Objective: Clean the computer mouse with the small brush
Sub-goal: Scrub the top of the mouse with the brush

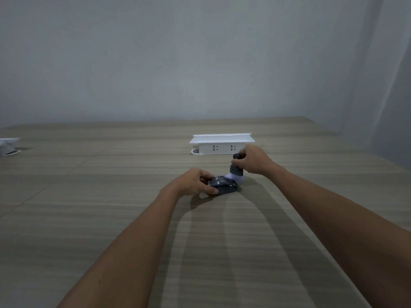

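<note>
Head view, looking down a long wood-grain laminate tabletop (pixel 111 218) toward a plain grey-white wall (pixel 155 52).

Left hand (pixel 191 182): reaches in from lower left, palm down. Fingers curl over the near and left end of a dark grey, rounded plastic computer mouse (pixel 223 186); the thumb lies along its near side, the other fingers bend over the top. Narrow spread, closed to the width of the mouse body. The mouse rests on the tabletop at centre frame, with pale glints or specks on its upper shell; too small to tell which.

Right hand (pixel 253 161): reaches in from lower right, held above and just right of the mouse. Fingers are bunched close around the dark, stubby handle of a small brush (pixel 236 172). The knob-like black top of the handle shows above the fingertips; a grey collar shows below them. The thumb is hidden behind the handle. The brush stands roughly upright, tilted slightly. Its pale, whitish bristles flare downward and meet the far right end of the mouse; the bristle edge is blurred.

Behind the right hand, near but apart: a white rectangular pop-up power socket box (pixel 221 144), lid raised, two outlets facing the camera.

Far left edge: part of a second white fitting (pixel 9 146), cropped.

Both forearms cast long shadows on the tabletop.
</note>
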### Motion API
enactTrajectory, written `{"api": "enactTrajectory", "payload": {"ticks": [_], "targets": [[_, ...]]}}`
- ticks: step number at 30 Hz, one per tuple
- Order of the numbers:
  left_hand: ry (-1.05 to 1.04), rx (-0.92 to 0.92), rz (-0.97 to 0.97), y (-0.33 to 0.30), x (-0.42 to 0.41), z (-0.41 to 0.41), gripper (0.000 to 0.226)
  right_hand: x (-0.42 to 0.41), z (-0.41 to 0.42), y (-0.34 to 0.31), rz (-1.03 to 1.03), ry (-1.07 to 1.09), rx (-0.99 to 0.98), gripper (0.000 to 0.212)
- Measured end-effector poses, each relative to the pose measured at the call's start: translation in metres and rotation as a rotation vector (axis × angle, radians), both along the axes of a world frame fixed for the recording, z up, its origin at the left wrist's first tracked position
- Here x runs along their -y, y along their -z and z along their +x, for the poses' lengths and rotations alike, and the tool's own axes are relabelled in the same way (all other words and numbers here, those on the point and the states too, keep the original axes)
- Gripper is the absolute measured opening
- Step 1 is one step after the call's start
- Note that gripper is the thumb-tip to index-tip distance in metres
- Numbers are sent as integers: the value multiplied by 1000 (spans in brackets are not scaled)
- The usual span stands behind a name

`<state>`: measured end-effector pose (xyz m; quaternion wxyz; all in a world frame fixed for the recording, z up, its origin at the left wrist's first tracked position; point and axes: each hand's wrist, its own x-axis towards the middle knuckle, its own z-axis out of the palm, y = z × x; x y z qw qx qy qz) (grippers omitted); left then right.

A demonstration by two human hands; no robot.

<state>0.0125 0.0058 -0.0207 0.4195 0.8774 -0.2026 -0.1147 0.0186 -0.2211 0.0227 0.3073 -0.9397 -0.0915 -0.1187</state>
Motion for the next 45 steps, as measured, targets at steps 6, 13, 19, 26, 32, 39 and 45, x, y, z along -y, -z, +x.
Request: {"api": "enactTrajectory", "payload": {"ticks": [6, 13, 19, 26, 32, 39, 45], "targets": [[41, -4, 41, 0, 1, 5, 39, -13, -1, -1, 154, -78, -32, 25], [62, 26, 75, -2, 2, 4, 44, 1, -5, 7, -129, -35, 46, 33], [68, 48, 143, -8, 5, 1, 40, -14, -7, 5, 75, -57, 53, 31], [59, 63, 165, -7, 4, 1, 40, -4, -11, 1, -71, -9, 40, 42], [64, 89, 191, -5, 4, 2, 36, -19, -18, -8, 128, -94, -19, 23], [50, 120, 242, -6, 5, 0, 39, -11, -18, -10, -62, 11, -49, 21], [31, 126, 259, -6, 6, -1, 40, -18, -19, -10, 99, -50, -85, 19]]}}
